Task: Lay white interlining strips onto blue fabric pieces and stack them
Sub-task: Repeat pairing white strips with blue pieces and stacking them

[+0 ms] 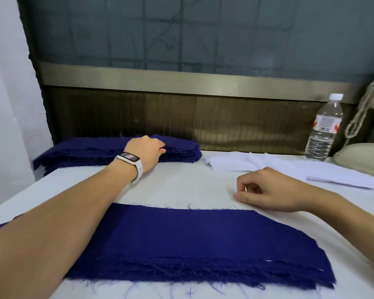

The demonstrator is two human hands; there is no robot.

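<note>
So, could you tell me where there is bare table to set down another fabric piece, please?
Bare white tablecloth lies between the far stack of dark blue fabric pieces and the near blue stack, left of the right hand. Crowded back right: white interlining strips, clear plastic bottle.

near stack [181,244] front centre – far stack [84,151] behind-left – strips [268,167] behind-right, bottle [324,128] beyond.
</note>
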